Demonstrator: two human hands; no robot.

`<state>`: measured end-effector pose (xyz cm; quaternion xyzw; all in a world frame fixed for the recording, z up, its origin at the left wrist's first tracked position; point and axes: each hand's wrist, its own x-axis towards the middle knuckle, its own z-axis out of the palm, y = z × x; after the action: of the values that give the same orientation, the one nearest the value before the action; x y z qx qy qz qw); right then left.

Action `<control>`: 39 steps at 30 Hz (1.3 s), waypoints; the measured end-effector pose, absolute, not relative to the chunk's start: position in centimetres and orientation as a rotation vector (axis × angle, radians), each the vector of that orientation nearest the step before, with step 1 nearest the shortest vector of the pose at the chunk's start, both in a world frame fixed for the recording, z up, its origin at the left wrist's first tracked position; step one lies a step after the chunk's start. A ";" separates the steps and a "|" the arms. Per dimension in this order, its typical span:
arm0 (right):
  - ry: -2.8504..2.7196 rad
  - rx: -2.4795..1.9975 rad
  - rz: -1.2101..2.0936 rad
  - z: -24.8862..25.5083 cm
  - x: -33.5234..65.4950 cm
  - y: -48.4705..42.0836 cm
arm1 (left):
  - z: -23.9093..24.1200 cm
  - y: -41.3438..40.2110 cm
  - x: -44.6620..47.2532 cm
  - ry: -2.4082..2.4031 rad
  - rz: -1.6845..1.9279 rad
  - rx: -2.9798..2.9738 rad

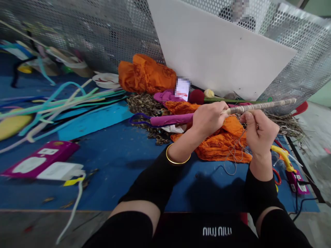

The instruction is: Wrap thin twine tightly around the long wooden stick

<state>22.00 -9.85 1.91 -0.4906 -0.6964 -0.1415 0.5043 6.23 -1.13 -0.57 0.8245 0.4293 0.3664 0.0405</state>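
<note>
My left hand (208, 119) is closed around the middle of a long stick (263, 105) held nearly level over the table. Its right part is pale and wound with string; its left part has a purple wrapping (169, 119) ending in a dark blue loop (139, 119). Just below the wound part, my right hand (262, 132) is closed in a pinch. A thin grey string (230, 168) runs from near its fingers and hangs in loose loops. The fingertips partly hide the string. Beneath both hands lies crumpled orange cloth (217, 148).
On the blue table (116, 165) lie pipe-cleaner-like strips (57, 103), a purple packet (43, 158), dried plant matter (144, 105), a phone (182, 89) and a yellow glue gun (283, 156). Behind stand a white board (219, 48) and perforated metal mesh (103, 31). A person is beyond it.
</note>
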 end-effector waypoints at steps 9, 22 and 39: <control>-1.639 -1.282 -0.447 2.4 22.3 -10.3 | -0.6 -1.4 6.4 1.285 1.082 2.476; -1.576 -0.994 0.118 0.7 23.0 -6.8 | -0.4 -2.0 6.8 1.214 0.969 2.532; -1.553 -1.059 0.207 0.1 24.0 -5.2 | -0.8 -2.1 6.7 1.076 0.962 2.904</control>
<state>23.98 -5.20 0.10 -0.4540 -0.6660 0.0886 0.5852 6.66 -2.13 -0.79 0.8943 0.3315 0.2964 -0.0506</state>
